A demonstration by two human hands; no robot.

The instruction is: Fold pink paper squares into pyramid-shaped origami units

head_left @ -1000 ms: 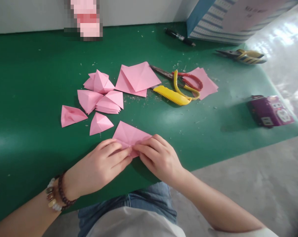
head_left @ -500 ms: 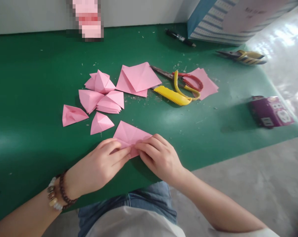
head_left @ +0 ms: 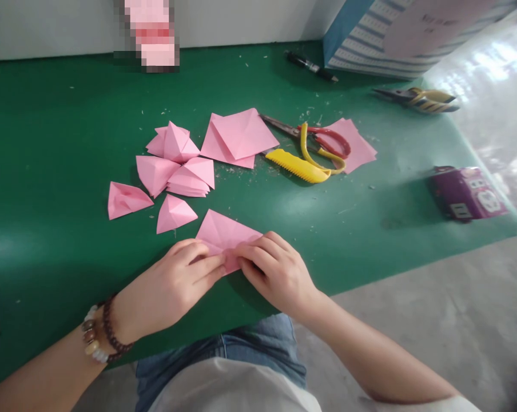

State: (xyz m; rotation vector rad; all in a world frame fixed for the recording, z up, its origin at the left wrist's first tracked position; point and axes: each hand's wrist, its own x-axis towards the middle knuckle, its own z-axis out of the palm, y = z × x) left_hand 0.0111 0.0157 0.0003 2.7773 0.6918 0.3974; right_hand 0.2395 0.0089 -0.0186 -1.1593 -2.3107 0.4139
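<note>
A creased square of pink paper (head_left: 226, 232) lies near the front edge of the green table, held between both hands. My left hand (head_left: 179, 283) is closed on its left side, fingertips pinching near the middle. On the right side, my right hand (head_left: 279, 274) is closed on the paper too, its fingertips close to the left ones. The paper's lower part is partly hidden by my fingers. Just beyond my left hand are a folded pink paper piece (head_left: 176, 214), another folded piece (head_left: 130, 200) and a cluster of several more (head_left: 177, 163).
Flat pink sheets (head_left: 241, 134) lie behind. Red-and-yellow-handled scissors (head_left: 327, 140) and a yellow cutter (head_left: 299, 166) rest beside more pink sheets (head_left: 355, 146). Farther off are a pen (head_left: 310, 66), pliers (head_left: 417, 98), a purple box (head_left: 468, 193) and a striped box (head_left: 378, 43).
Both hands keep their grip on the pink paper, with hardly any finger movement. The view has shifted very slightly.
</note>
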